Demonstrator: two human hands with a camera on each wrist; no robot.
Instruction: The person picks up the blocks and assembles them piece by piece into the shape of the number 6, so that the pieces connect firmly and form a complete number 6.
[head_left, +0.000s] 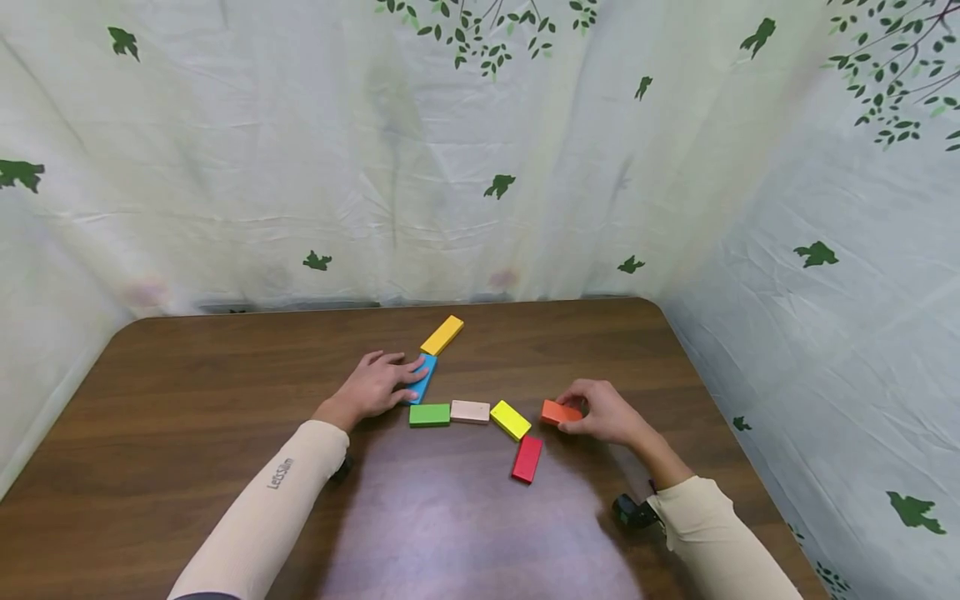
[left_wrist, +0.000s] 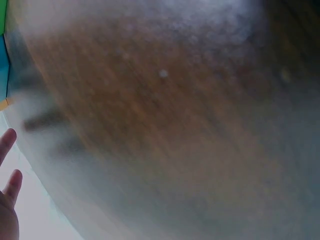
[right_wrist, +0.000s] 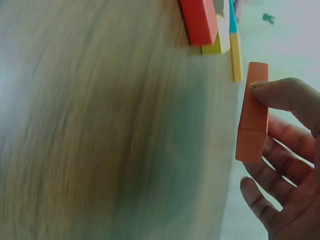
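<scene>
My right hand (head_left: 603, 412) pinches an orange block (right_wrist: 253, 112) between thumb and fingers, to the right of the other blocks. In the right wrist view the thumb (right_wrist: 285, 97) lies on the block's face and fingers are behind it. My left hand (head_left: 375, 383) touches a blue block (head_left: 424, 379) with outstretched fingertips and partly covers it. A yellow-orange block (head_left: 442, 335) lies at the blue block's far end, a green block (head_left: 430, 416) at its near end. From the green one, a pale pink block (head_left: 470, 412), a yellow block (head_left: 511, 420) and a red block (head_left: 527, 459) continue in a bent line.
The blocks lie flat on a brown wooden table (head_left: 225, 400) with rounded far corners. A white curtain (head_left: 262, 167) with green leaf and bird prints hangs behind the table and along its sides. A dark wrist device (head_left: 633, 511) sits at the right sleeve.
</scene>
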